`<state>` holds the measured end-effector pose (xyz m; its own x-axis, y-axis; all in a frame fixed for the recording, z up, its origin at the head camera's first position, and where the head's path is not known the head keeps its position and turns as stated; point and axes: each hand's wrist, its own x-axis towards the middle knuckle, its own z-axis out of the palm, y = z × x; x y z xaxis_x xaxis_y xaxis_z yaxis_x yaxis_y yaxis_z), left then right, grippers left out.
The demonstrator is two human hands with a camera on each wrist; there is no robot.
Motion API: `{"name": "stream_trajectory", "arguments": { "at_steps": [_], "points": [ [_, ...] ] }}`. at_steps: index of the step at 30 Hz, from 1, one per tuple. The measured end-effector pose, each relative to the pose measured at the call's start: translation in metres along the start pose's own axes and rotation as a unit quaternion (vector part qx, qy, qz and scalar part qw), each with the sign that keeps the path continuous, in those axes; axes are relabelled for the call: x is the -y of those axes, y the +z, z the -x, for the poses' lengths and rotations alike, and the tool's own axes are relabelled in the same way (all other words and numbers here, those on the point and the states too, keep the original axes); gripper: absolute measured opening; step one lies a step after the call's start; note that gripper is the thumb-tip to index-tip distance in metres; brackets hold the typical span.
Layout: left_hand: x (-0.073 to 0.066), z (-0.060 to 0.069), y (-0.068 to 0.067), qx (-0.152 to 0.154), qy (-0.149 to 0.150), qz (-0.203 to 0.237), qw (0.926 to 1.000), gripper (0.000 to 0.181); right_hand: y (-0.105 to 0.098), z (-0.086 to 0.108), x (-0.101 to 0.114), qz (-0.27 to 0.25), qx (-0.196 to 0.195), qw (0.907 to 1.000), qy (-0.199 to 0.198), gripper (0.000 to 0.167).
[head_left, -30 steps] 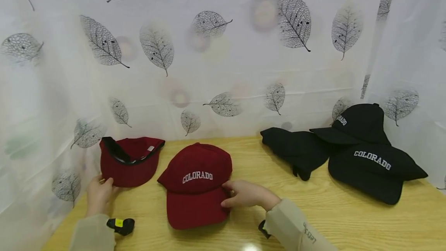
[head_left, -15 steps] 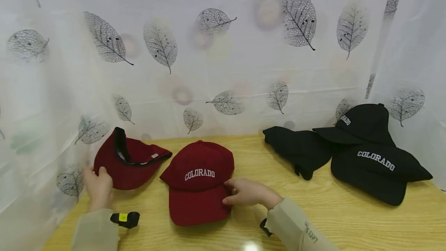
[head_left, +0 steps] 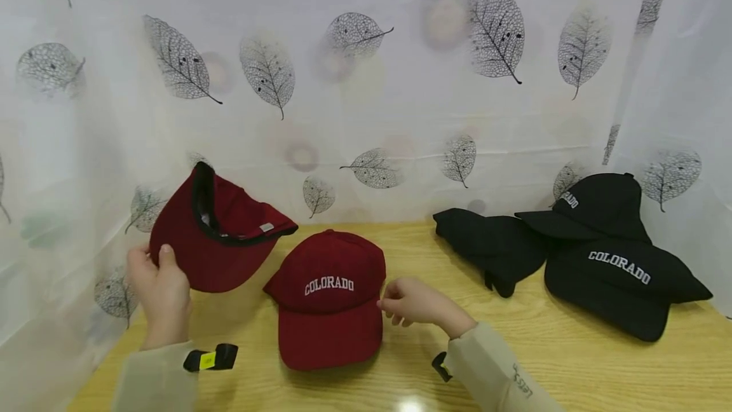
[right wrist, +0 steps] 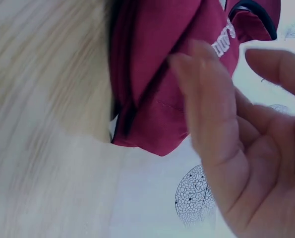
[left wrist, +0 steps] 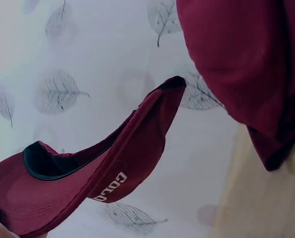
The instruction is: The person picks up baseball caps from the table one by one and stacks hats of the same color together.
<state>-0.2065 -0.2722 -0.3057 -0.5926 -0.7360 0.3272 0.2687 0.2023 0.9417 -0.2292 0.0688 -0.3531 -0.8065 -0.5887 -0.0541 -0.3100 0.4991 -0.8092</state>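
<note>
At the left of the head view, my left hand [head_left: 162, 291] pinches the brim of a dark red baseball cap [head_left: 223, 262] between thumb and fingers. That cap is tilted with its inside and black sweatband toward me, lifted off the table; the left wrist view shows its white lettering on the lower side [left wrist: 132, 168]. A second red cap [head_left: 328, 310], lettered COLORADO, sits upright on the table with its brim toward me. Beside its right edge is my right hand [head_left: 417, 302], fingers loosely bent and holding nothing. In the right wrist view a gap shows between thumb and fingers.
Several black caps lie at the right: one on its side [head_left: 492, 247], one lettered COLORADO [head_left: 612, 278], and another [head_left: 606, 205] resting on top of it. Behind the wooden table [head_left: 515, 361] hangs a white curtain [head_left: 377, 107] printed with leaves.
My left hand has raised the left red cap off the table, tilting it and bringing it slightly right. My right hand has let go of the upright red cap's side and drawn a little away.
</note>
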Motion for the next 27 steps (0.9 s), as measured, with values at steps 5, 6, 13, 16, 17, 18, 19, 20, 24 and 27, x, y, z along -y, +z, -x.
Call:
{"name": "stream_trajectory", "arguments": {
  "at_steps": [5, 6, 13, 16, 17, 18, 19, 20, 24, 27],
  "points": [
    [-0.017, 0.017, 0.010, 0.006, 0.086, -0.026, 0.9960, 0.007, -0.004, -0.004, 0.005, -0.072, -0.067, 0.9946, -0.032, 0.022],
    [-0.019, 0.021, 0.012, 0.010, 0.108, -0.034, 0.9935, 0.007, -0.005, -0.005, 0.007, -0.090, -0.080, 0.9920, -0.035, 0.023],
    [-0.029, 0.050, 0.023, 0.038, 0.287, -0.079, 0.9539, 0.015, -0.008, -0.010, 0.024, -0.231, -0.113, 0.9638, -0.069, 0.033],
    [-0.031, 0.062, 0.028, 0.047, 0.365, -0.064, 0.9277, 0.010, -0.009, -0.011, 0.032, -0.277, -0.101, 0.9524, -0.078, 0.042],
    [-0.031, 0.066, 0.031, 0.049, 0.390, -0.058, 0.9178, 0.010, -0.009, -0.010, 0.035, -0.289, -0.097, 0.9489, -0.081, 0.045],
    [-0.031, 0.070, 0.033, 0.049, 0.413, -0.053, 0.9081, 0.010, -0.009, -0.010, 0.037, -0.301, -0.091, 0.9457, -0.085, 0.047],
    [-0.031, 0.073, 0.035, 0.050, 0.433, -0.047, 0.8989, 0.011, -0.009, -0.010, 0.038, -0.310, -0.086, 0.9429, -0.087, 0.049],
    [-0.031, 0.076, 0.037, 0.055, 0.452, -0.040, 0.8894, 0.011, -0.009, -0.010, 0.040, -0.318, -0.083, 0.9402, -0.090, 0.051],
    [-0.032, 0.087, 0.046, 0.078, 0.521, -0.018, 0.8500, 0.013, -0.009, -0.008, 0.043, -0.359, -0.075, 0.9232, -0.115, 0.055],
    [-0.033, 0.094, 0.052, 0.100, 0.568, -0.006, 0.8171, 0.022, -0.009, -0.006, 0.046, -0.402, -0.075, 0.9001, -0.151, 0.058]
  ]
}}
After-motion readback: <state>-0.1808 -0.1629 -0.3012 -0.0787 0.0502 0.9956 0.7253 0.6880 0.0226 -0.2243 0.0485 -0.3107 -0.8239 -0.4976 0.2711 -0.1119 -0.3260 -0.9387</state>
